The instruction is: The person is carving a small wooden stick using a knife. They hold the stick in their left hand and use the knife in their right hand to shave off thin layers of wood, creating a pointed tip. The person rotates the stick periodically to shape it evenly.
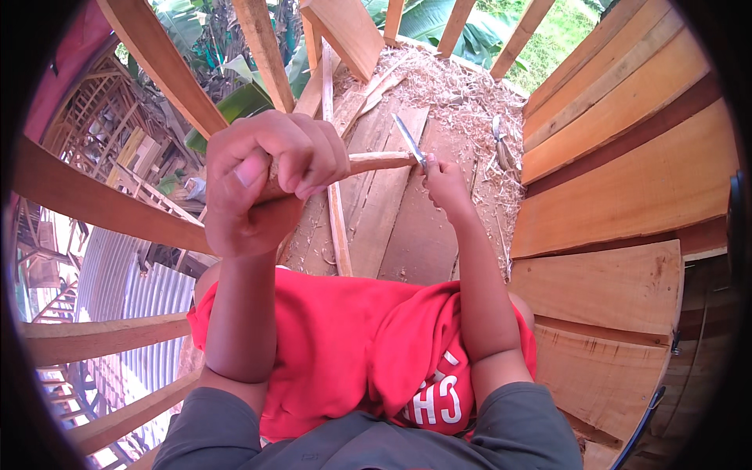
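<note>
My left hand (274,168), raised close to the camera, is closed in a fist round a pale wooden stick (380,161). The stick runs out to the right, and its far end meets the knife by my other hand. My right hand (448,185) grips a knife (408,139) whose narrow metal blade points up and to the left. Its handle is hidden inside my fingers. The blade's lower part lies at the tip of the stick; whether it cuts into the wood, I cannot tell.
Wood shavings (470,86) cover the far part of the plank floor (427,227). A tool with a curved metal end (498,131) lies among them at the right. Board walls (619,192) rise on the right, open wooden posts (164,66) on the left. Red cloth (329,329) covers my lap.
</note>
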A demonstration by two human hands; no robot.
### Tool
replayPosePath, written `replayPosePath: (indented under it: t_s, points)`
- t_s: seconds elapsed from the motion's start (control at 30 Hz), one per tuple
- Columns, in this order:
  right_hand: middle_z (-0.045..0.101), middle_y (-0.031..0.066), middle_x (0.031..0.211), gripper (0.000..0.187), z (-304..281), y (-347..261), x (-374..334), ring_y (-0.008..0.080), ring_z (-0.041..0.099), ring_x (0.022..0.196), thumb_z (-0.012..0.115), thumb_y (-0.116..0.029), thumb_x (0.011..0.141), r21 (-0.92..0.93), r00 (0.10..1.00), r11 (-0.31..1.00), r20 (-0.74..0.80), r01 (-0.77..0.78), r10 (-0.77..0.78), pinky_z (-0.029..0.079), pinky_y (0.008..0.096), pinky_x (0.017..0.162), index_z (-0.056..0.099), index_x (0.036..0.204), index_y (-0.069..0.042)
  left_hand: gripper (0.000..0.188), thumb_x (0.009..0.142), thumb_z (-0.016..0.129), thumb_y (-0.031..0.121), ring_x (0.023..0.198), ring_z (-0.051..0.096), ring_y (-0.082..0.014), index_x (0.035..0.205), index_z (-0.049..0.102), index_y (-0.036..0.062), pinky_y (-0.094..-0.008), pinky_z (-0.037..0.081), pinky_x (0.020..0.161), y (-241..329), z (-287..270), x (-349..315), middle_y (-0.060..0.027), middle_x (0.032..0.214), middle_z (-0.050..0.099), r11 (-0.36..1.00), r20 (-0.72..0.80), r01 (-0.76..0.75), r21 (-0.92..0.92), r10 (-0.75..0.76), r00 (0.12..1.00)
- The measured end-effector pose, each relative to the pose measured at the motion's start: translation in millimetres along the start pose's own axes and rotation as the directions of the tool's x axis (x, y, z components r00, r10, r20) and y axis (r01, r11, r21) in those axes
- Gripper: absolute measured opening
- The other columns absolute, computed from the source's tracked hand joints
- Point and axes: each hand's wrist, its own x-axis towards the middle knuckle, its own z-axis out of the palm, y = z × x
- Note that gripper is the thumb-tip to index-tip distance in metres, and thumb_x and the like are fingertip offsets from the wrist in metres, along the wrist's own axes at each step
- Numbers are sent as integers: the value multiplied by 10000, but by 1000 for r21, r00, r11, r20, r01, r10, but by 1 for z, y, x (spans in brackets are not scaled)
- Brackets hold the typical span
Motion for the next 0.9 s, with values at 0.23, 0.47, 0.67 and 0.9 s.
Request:
replayPosePath:
  t_s: [0.23, 0.47, 0.67, 0.9]
  points:
    - [678, 262, 919, 372, 14, -7, -11, 437, 649, 916, 452, -292, 989, -376, 980, 925, -155, 59, -126, 493, 479, 813, 679, 1020, 1, 279, 955, 418, 305, 628, 409, -158, 756, 405, 111, -322, 346, 593, 5, -3, -2, -23, 689, 441, 998, -2, 68, 3, -68, 998]
    - [679, 254, 903, 378, 23, -21, -28, 426, 654, 900, 436, -288, 988, -247, 988, 962, -73, 115, -136, 494, 489, 799, 685, 1019, -4, 263, 939, 446, 326, 633, 416, -159, 774, 407, 125, -316, 350, 598, 11, -13, -3, -19, 699, 448, 996, 3, 91, -20, -91, 996]
    - [683, 239, 867, 376, 21, -25, -31, 413, 660, 870, 452, -292, 979, -296, 988, 951, -97, 90, -124, 495, 484, 782, 695, 1029, -9, 262, 933, 449, 324, 635, 418, -162, 765, 401, 129, -320, 353, 599, 9, -11, -4, -17, 697, 449, 996, 8, 86, -20, -86, 996]
    - [688, 225, 856, 339, 20, -23, -25, 396, 670, 860, 487, -262, 961, -345, 982, 938, -165, 34, -96, 503, 469, 752, 699, 1047, -12, 262, 931, 450, 325, 634, 416, -161, 762, 390, 134, -318, 348, 592, 9, -13, -3, -15, 696, 452, 996, 8, 88, -21, -88, 996]
